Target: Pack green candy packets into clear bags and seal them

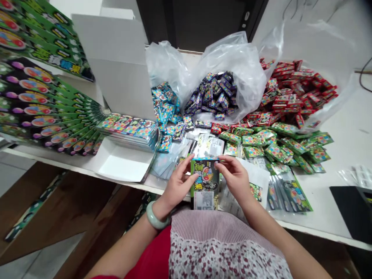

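Bright even lt, soft shadows, wide-angle warp @ edges

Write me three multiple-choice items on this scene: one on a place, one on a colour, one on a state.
1. Where is the pale green bangle?
A) Left wrist
B) Right wrist
C) On the table

2. What colour are the packets heaped farthest right?
A) Blue
B) Purple
C) Red

3. What state is the green printed packet in?
A) Lying in the white tray
B) Held between the left hand and right hand
C) Sealed inside a plastic bag

1: A, it circles the left wrist.
2: C, red covers that heap.
3: B, fingers of both hands grip its edges.
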The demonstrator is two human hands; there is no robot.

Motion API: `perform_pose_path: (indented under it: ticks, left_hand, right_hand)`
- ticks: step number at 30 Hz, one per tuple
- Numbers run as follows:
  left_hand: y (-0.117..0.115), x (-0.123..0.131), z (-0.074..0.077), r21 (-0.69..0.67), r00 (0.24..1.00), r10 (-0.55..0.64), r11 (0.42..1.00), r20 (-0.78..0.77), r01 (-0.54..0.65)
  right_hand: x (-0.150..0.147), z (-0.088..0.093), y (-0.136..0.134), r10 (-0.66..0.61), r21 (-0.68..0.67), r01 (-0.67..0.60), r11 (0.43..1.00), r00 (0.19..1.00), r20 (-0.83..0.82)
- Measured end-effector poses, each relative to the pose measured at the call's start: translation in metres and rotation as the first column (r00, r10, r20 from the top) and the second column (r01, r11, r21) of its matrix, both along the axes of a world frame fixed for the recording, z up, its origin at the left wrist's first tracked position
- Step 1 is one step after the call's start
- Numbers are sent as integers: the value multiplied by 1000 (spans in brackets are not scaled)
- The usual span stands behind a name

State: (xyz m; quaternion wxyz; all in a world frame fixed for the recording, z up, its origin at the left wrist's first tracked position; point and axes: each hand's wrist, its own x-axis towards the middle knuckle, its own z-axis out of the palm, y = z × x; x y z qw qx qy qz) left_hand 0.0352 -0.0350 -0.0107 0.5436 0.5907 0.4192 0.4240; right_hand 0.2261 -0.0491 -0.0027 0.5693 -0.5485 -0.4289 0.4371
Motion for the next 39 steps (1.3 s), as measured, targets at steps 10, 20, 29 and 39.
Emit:
perform_pose_path:
  ticks: [10, 20, 29, 39]
  left_hand:
    - [22, 12, 16, 96, 976, 217, 972, -30, -214]
    - [25, 24, 39, 125, 995, 94, 988, -35, -89]
    - [29, 14, 47, -3, 999, -45, 999, 14, 45]
    - [30, -6, 43, 91, 964, -257, 964, 62, 251]
  right_hand:
    - [8, 22, 15, 158, 40, -162, 986, 984, 85]
    - [28, 49, 22, 399, -100, -388, 916, 908, 128]
    - [23, 62, 26, 523, -219, -484, 848, 832, 186]
    - [28, 55, 2, 434, 60, -549, 834, 719, 543]
